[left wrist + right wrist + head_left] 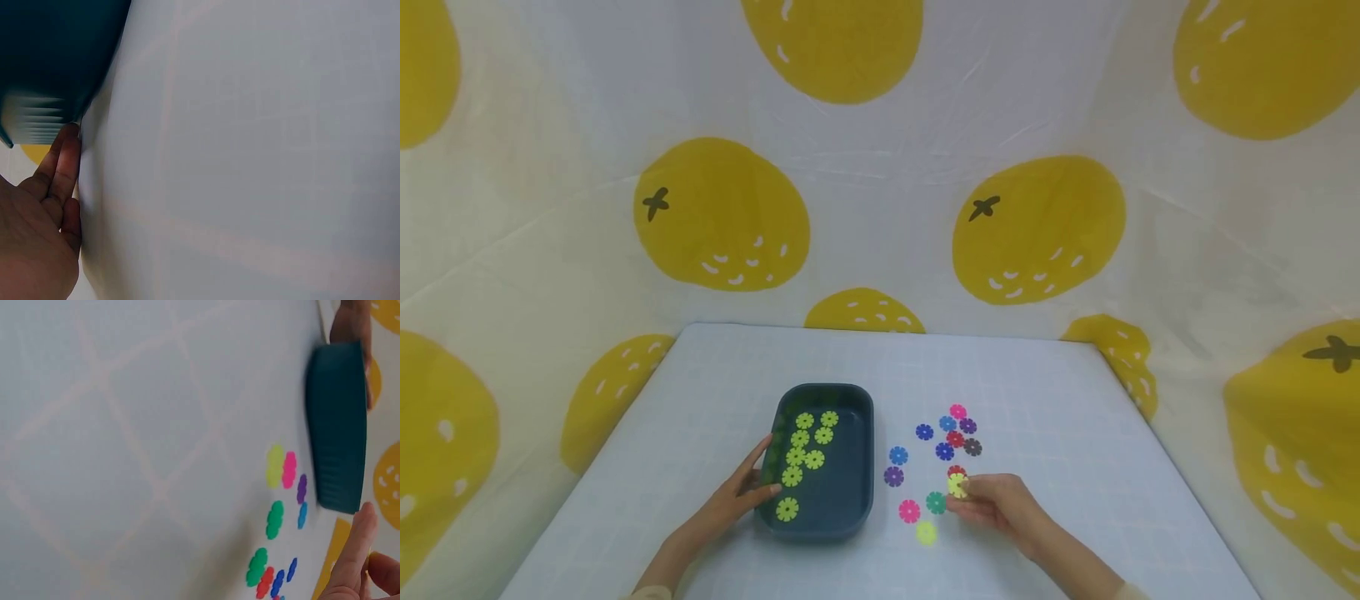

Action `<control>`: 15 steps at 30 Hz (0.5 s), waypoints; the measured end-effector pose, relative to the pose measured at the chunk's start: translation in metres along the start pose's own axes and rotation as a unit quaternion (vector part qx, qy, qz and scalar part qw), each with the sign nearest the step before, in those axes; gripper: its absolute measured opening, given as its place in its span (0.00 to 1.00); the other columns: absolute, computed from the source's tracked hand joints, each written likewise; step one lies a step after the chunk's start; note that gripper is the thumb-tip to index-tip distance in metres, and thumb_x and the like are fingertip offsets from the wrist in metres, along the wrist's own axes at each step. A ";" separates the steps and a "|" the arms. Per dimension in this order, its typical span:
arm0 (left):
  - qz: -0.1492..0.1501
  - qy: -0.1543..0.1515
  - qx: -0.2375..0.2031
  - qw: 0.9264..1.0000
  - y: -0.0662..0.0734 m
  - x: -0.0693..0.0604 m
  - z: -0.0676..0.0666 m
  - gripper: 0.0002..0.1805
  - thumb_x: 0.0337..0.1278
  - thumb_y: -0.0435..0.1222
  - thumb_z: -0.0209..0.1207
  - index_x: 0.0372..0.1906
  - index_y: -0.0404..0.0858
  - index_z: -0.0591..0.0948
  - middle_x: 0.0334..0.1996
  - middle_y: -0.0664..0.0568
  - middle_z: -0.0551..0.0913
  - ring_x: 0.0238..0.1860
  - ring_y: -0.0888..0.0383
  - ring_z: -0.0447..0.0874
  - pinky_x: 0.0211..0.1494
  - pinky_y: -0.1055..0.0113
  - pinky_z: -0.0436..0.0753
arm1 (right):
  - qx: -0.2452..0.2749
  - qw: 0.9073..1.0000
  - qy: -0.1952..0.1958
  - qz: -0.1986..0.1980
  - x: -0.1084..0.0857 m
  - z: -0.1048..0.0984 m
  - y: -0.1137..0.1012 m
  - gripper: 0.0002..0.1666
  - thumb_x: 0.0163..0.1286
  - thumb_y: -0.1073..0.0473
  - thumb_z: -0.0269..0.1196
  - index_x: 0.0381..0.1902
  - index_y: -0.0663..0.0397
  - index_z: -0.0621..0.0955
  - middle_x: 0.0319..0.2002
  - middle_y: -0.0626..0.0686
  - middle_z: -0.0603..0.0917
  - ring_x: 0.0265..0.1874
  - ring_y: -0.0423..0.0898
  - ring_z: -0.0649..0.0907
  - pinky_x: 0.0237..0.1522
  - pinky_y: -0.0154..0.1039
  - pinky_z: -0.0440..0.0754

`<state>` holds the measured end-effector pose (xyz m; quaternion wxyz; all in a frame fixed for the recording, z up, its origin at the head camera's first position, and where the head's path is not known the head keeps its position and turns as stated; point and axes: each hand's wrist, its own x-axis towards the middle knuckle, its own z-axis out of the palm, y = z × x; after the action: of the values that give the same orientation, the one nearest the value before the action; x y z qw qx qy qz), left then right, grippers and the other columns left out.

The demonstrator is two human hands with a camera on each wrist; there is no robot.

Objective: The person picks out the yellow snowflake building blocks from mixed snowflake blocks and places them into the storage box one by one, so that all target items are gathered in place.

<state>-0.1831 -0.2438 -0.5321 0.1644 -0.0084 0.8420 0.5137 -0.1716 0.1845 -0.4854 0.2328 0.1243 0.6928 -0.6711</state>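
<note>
My left hand (730, 496) is at the left side of a dark teal tray (850, 521), thumb over the rim. In the left wrist view, its other fingers touch the tray's outer wall low down. Several yellow-green notched discs (792, 476) lie in the left part of the tray. My right hand (1003, 504) pinches another yellow-green disc (957, 485) between thumb and finger, right of the tray. Just left of that hand lies a green disc (936, 502), and a red disc (956, 472) is partly hidden behind the held one.
Between tray and right hand lie a pink disc (909, 511), a yellow-green disc (927, 533) and a purple disc (893, 477). Farther back are several blue, red, pink, purple and dark discs (973, 447). A pale cloth (1037, 400) covers the table; a fruit-print curtain (880, 208) hangs around it.
</note>
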 end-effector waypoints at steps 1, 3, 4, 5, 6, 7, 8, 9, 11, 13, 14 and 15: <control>0.000 0.000 -0.001 1.000 0.000 0.000 0.000 0.47 0.63 0.53 0.61 0.78 0.67 0.45 0.79 0.36 0.44 0.75 0.28 0.48 0.69 0.26 0.54 | 0.000 1.000 -0.003 -0.002 0.001 0.001 -0.004 0.26 0.71 0.57 0.62 0.57 0.74 0.75 0.42 0.61 0.89 0.42 0.50 0.90 0.43 0.34 0.85; 0.005 0.000 -0.001 1.000 0.000 0.000 -0.001 0.47 0.63 0.53 0.61 0.78 0.67 0.45 0.79 0.36 0.43 0.75 0.28 0.47 0.69 0.26 0.53 | 0.000 1.000 -0.013 -0.011 0.003 0.004 -0.011 0.24 0.71 0.57 0.62 0.55 0.73 0.76 0.42 0.60 0.89 0.42 0.49 0.90 0.42 0.34 0.85; 0.006 0.000 -0.002 1.000 0.000 0.000 -0.001 0.47 0.63 0.53 0.61 0.78 0.67 0.45 0.79 0.37 0.42 0.75 0.28 0.47 0.69 0.26 0.53 | 0.001 1.000 -0.015 -0.014 0.004 0.006 -0.015 0.23 0.71 0.56 0.62 0.54 0.72 0.77 0.42 0.60 0.89 0.42 0.49 0.90 0.42 0.34 0.85; 0.010 -0.001 -0.003 1.000 0.000 0.001 -0.001 0.47 0.63 0.52 0.61 0.78 0.67 0.45 0.79 0.36 0.42 0.75 0.27 0.47 0.69 0.27 0.53 | 0.005 1.000 -0.020 -0.018 0.005 0.008 -0.019 0.23 0.71 0.56 0.63 0.53 0.71 0.77 0.42 0.60 0.89 0.42 0.49 0.90 0.43 0.34 0.85; 0.014 0.000 -0.003 1.000 0.000 0.001 -0.001 0.47 0.64 0.52 0.61 0.79 0.66 0.45 0.79 0.36 0.43 0.75 0.27 0.48 0.69 0.27 0.54 | 0.008 0.999 -0.024 -0.023 0.005 0.009 -0.022 0.23 0.71 0.56 0.63 0.53 0.71 0.78 0.42 0.60 0.89 0.42 0.49 0.89 0.43 0.33 0.85; 0.017 0.000 -0.004 1.000 0.000 0.001 -0.001 0.47 0.64 0.51 0.61 0.79 0.66 0.45 0.79 0.36 0.44 0.74 0.27 0.50 0.69 0.27 0.55 | 0.010 0.999 -0.028 -0.028 0.006 0.011 -0.026 0.23 0.71 0.55 0.63 0.53 0.71 0.78 0.42 0.60 0.89 0.43 0.49 0.89 0.43 0.33 0.85; 0.019 0.000 -0.005 1.000 -0.001 0.001 -0.001 0.47 0.64 0.51 0.61 0.79 0.65 0.45 0.79 0.35 0.44 0.74 0.27 0.51 0.69 0.28 0.56 | 0.013 0.999 -0.031 -0.032 0.007 0.013 -0.029 0.23 0.71 0.55 0.63 0.52 0.71 0.78 0.43 0.60 0.89 0.43 0.49 0.89 0.44 0.33 0.85; 0.019 0.000 -0.007 1.000 -0.001 0.001 -0.001 0.47 0.64 0.50 0.62 0.79 0.65 0.46 0.79 0.35 0.45 0.74 0.27 0.52 0.69 0.28 0.57 | 0.017 0.999 -0.035 -0.035 0.007 0.015 -0.032 0.22 0.71 0.55 0.63 0.52 0.71 0.79 0.43 0.60 0.89 0.43 0.49 0.89 0.44 0.34 0.85; 0.019 0.001 -0.009 1.000 -0.001 0.001 -0.001 0.47 0.64 0.50 0.62 0.79 0.64 0.46 0.78 0.35 0.46 0.73 0.28 0.54 0.68 0.28 0.59 | 0.023 0.998 -0.039 -0.038 0.008 0.020 -0.037 0.22 0.71 0.55 0.63 0.52 0.71 0.79 0.43 0.60 0.89 0.44 0.50 0.89 0.45 0.34 0.85; 0.019 0.003 -0.008 1.000 -0.002 0.001 0.000 0.47 0.63 0.50 0.62 0.79 0.65 0.47 0.78 0.34 0.49 0.72 0.30 0.58 0.67 0.29 0.61 | 0.025 0.998 -0.040 -0.039 0.009 0.026 -0.041 0.22 0.71 0.56 0.63 0.52 0.70 0.79 0.43 0.61 0.89 0.44 0.50 0.89 0.45 0.34 0.85; 0.019 0.005 -0.007 1.000 -0.002 0.001 0.000 0.46 0.63 0.50 0.62 0.79 0.65 0.47 0.77 0.35 0.51 0.72 0.31 0.60 0.67 0.29 0.62 | 0.026 0.998 -0.040 -0.039 0.010 0.028 -0.043 0.21 0.71 0.56 0.63 0.52 0.70 0.79 0.43 0.60 0.89 0.44 0.50 0.89 0.45 0.34 0.85; 0.022 0.006 -0.007 1.000 -0.002 0.001 0.000 0.46 0.64 0.50 0.62 0.79 0.64 0.47 0.77 0.34 0.53 0.71 0.32 0.62 0.67 0.30 0.64 | 0.027 0.998 -0.039 -0.038 0.011 0.031 -0.044 0.21 0.71 0.56 0.63 0.52 0.70 0.79 0.43 0.60 0.89 0.44 0.50 0.89 0.45 0.34 0.85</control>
<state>-0.1838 -0.2447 -0.5341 0.1481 0.0056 0.8392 0.5233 -0.1975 0.1493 -0.4515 0.2305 0.0775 0.6687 -0.7026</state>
